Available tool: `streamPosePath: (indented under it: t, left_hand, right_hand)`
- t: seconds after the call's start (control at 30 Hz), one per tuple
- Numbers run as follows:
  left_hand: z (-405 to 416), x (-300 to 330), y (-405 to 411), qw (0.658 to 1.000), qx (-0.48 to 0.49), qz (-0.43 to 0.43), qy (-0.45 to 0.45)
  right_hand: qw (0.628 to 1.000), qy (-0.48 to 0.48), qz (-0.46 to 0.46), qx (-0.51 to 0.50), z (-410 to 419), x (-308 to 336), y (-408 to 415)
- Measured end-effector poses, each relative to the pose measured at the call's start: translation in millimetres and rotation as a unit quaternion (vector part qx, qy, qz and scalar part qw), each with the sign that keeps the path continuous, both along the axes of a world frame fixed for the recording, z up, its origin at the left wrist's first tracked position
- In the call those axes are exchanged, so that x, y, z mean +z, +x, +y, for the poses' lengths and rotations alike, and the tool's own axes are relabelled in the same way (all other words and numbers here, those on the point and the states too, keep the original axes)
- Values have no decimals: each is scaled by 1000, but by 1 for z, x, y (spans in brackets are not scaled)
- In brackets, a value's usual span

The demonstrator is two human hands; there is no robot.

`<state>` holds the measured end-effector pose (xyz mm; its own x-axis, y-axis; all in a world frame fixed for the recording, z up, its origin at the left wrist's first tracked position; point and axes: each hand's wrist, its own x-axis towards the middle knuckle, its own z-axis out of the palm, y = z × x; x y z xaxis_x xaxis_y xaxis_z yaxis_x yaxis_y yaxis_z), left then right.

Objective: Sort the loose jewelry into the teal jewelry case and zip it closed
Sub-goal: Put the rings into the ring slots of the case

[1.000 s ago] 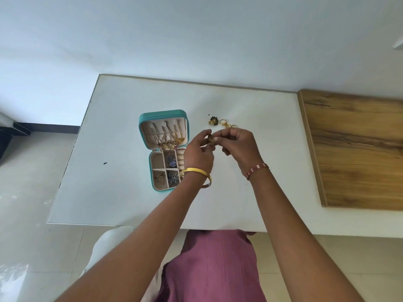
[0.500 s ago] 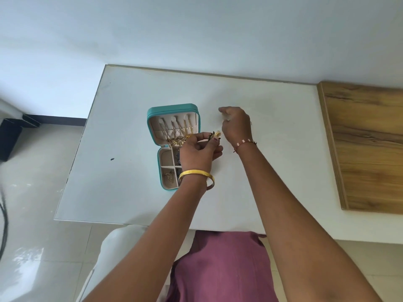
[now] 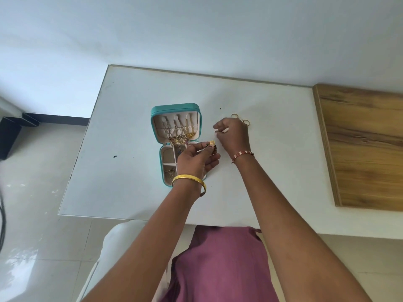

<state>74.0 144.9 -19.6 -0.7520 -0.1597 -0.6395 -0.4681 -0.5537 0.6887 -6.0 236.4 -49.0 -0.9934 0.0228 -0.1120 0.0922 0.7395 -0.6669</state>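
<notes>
The teal jewelry case (image 3: 175,106) lies open on the white table (image 3: 130,127). Gold chains hang in its lid and small pieces sit in the base compartments (image 3: 168,156). My left hand (image 3: 196,160) hovers over the right side of the base, hiding it, and pinches a small gold earring (image 3: 212,142) with a dark bit beside it. My right hand (image 3: 233,134) is just right of the case, fingertips curled tightly together, and I cannot see whether anything is inside them. Loose gold rings (image 3: 241,118) lie on the table behind that hand.
A wooden board (image 3: 359,144) covers the table's right end. A small dark speck (image 3: 115,156) lies left of the case. The wall stands just behind the table's far edge. A white chair and my purple clothing sit below the near edge.
My right hand left my left hand, reached to the loose pieces, then drew back closed. The dark flower-shaped piece no longer shows on the table. My left hand keeps the gold earring.
</notes>
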Motion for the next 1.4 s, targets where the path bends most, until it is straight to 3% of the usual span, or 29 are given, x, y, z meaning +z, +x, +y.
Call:
streamPosePath:
  t: [0.17,0.33,0.47,0.6,0.77,1.13,1.4]
  left_hand:
    - [-4,-2,0,1000,2,-2,2]
    - [-7,0,4,1000,-7,5,-16]
    - [-12,8,14,1000,6,-2,-22]
    - [-19,20,29,1000,1,8,-20]
    - [-32,33,50,999,-5,26,-29]
    - [-76,24,65,990,46,-15,-130]
    - [-91,7,35,972,-8,-37,-234]
  right_hand:
    - [999,39,-18,-27,0,-4,7]
    - [997,72,-28,10,-5,1,12]
    - [994,-87,-27,-60,-8,18,31]
    - [951,-275,-74,-118,-9,38,63]
    - [918,-365,-110,-111,-20,60,97]
    - [960,-261,-86,-60,-62,65,116]
    - [990,-121,-75,-14,-82,48,88]
